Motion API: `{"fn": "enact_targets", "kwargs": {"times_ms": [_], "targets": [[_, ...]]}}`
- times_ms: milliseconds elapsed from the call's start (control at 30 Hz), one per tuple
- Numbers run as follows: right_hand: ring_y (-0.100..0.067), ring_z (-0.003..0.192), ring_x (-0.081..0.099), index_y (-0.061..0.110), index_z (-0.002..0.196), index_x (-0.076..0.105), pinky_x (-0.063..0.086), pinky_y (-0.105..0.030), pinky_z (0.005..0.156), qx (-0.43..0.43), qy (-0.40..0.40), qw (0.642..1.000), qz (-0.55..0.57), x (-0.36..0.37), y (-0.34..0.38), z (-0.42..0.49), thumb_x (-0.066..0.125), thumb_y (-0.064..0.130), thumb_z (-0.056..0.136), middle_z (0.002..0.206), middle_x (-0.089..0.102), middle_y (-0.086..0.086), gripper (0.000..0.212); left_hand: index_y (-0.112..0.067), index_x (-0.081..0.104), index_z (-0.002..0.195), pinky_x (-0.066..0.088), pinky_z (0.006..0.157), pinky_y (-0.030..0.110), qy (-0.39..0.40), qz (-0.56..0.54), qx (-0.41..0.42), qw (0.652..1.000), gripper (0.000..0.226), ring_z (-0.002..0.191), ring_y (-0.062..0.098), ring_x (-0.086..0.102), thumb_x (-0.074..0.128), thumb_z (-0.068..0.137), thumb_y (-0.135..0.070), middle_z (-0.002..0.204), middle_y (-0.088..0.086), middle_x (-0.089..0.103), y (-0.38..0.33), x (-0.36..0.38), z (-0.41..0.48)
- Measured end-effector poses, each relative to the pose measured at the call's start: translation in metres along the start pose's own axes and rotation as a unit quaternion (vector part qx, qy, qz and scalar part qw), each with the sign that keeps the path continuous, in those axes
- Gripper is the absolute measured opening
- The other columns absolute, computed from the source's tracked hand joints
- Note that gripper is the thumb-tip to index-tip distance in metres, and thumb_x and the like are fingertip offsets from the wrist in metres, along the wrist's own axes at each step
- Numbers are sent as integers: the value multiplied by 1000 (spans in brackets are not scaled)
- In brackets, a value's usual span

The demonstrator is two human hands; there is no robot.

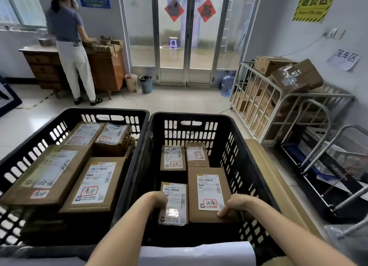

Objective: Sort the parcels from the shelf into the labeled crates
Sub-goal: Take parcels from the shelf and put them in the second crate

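cardboard is what both hands meet: taped brown boxes with smooth printed labels. the left hand point(157, 201) curls over the near left edge of the small parcel point(176, 198), and the right hand point(232, 206) grips the near right corner of the big parcel point(208, 184), thumb on top. both parcels lie flat, side by side, in the near half of the right crate point(191, 117), with two more parcels point(172, 158) at its far end. the boxes look rigid and probably light enough for one hand each. edges and corners should give the surest hold, since the glossy labels and tape would likely slip under a flat palm, and a hard squeeze on a face could dent it.

the left crate point(111, 112) stands against the right one and is packed fuller, its boxes stacked close to the rim. the right crate's tall slotted walls hem in both wrists, so anything coming out would have to go straight up. a white sheet point(197, 253) hangs over its near rim. off to the right stand a cage cart point(256, 98) of cartons and a trolley point(318, 146), near but apart. another person point(67, 36) works at a wooden desk point(107, 70) well away.
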State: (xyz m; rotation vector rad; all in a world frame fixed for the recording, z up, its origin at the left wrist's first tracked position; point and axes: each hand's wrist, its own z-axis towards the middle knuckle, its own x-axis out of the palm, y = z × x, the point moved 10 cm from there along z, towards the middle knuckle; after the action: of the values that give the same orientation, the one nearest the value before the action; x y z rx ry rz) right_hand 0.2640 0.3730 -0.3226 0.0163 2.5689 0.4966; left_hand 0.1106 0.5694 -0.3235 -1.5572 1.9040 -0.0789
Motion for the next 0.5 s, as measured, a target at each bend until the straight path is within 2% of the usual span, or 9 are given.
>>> {"fn": "enact_targets", "kwargs": {"times_ms": [33, 100, 133, 267, 333, 433, 500], "targets": [[-15, 81, 51, 14, 89, 54, 43, -27, 70, 6, 2, 1000, -8, 0, 0, 3, 76, 22, 74, 89, 55, 0, 28, -8, 49, 126, 48, 80, 30, 10, 9, -3, 1000, 32, 111, 23, 57, 39, 95, -9, 130, 10, 56, 0, 3, 3], [-19, 91, 51, 12, 98, 51, 43, -30, 75, 11, -2, 1000, -29, -3, 3, 10, 76, 22, 74, 95, 54, -1, 36, -8, 48, 127, 48, 73, 30, 18, 17, -7, 1000, 34, 108, 23, 57, 37, 95, -7, 126, 11, 58, 1, 6, 9], [-21, 96, 49, 11, 104, 50, 42, -31, 79, 13, -4, 999, -34, -3, 5, 13, 76, 21, 74, 100, 53, -3, 41, -7, 49, 127, 48, 76, 31, 15, 14, -11, 1000, 35, 109, 24, 58, 37, 95, -7, 124, 11, 58, 2, 5, 12], [-25, 113, 45, 6, 130, 43, 42, -32, 90, 16, -4, 998, -59, -1, 14, 31, 75, 22, 75, 126, 48, -9, 66, -5, 45, 132, 44, 102, 37, 4, 4, -31, 1000, 41, 123, 27, 53, 29, 94, -3, 135, 13, 53, 12, 3, 27], [-27, 123, 42, 5, 133, 39, 40, -34, 96, 21, 3, 997, -73, 4, 14, 40, 73, 22, 77, 138, 43, -11, 69, -3, 43, 135, 40, 107, 41, 3, 3, -41, 999, 45, 126, 28, 50, 24, 94, 0, 137, 14, 51, 16, 3, 33], [-26, 127, 40, 4, 133, 40, 38, -33, 97, 21, 7, 996, -85, 8, 17, 51, 73, 23, 77, 141, 42, -10, 68, -2, 41, 137, 35, 111, 38, 16, -34, -55, 998, 43, 131, 27, 45, 23, 98, -4, 141, 15, 47, 17, 6, 41], [-26, 128, 40, 4, 134, 39, 38, -33, 97, 19, 9, 996, -89, 7, 20, 55, 75, 25, 76, 142, 41, -10, 72, 2, 41, 137, 34, 111, 37, -25, -24, -60, 998, 41, 132, 29, 43, 29, 99, -6, 142, 17, 45, 18, -3, 45]]}}
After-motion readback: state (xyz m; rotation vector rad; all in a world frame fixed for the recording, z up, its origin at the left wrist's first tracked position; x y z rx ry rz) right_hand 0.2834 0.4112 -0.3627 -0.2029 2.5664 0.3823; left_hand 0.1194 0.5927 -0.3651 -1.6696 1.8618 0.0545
